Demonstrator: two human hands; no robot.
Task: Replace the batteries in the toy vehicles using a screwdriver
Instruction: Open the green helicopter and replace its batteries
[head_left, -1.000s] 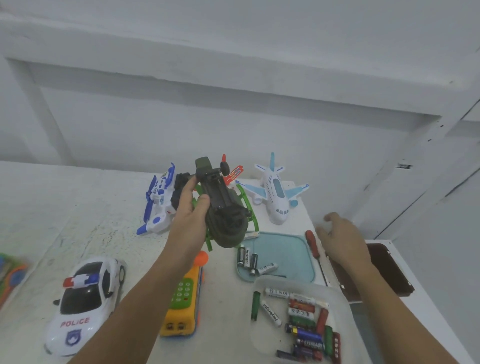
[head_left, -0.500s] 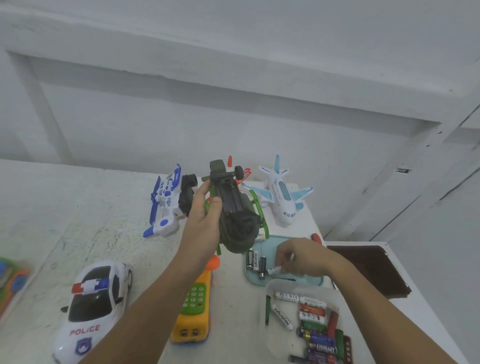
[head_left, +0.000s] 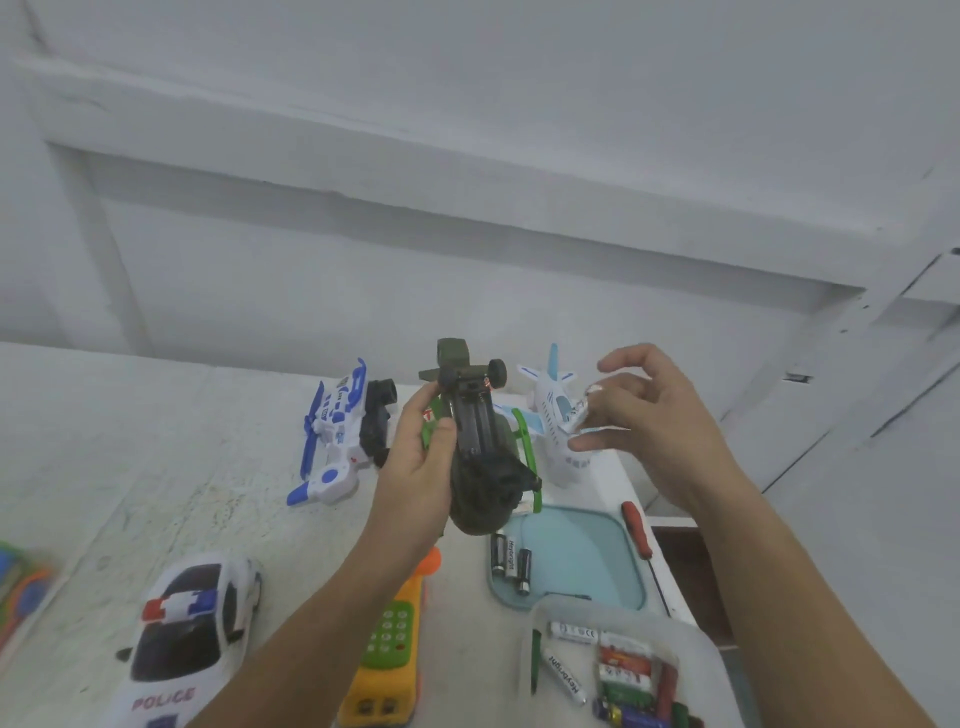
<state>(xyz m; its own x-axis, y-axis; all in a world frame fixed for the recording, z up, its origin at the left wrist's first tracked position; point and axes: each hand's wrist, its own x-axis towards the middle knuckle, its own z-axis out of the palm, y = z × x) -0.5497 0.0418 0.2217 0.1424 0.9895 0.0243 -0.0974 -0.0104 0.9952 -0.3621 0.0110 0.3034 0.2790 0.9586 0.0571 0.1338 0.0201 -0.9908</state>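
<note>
Battery (head_left: 580, 413) raised, right hand (head_left: 660, 431) before airplane (head_left: 551, 402), left hand (head_left: 415, 467) holding toy (head_left: 485, 470)

Left hand (head_left: 415, 470) grips green toy vehicle (head_left: 480, 457); right hand (head_left: 657, 415) pinches battery (head_left: 578, 414)

toy phone (head_left: 387, 660): flat on white table (head_left: 104, 467) | teal tray (head_left: 587, 551): right of it | brown board (head_left: 683, 564): beyond table edge

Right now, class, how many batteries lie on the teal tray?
3, side by side at left edge of the teal tray: left black battery, middle white battery, right black battery.
</note>
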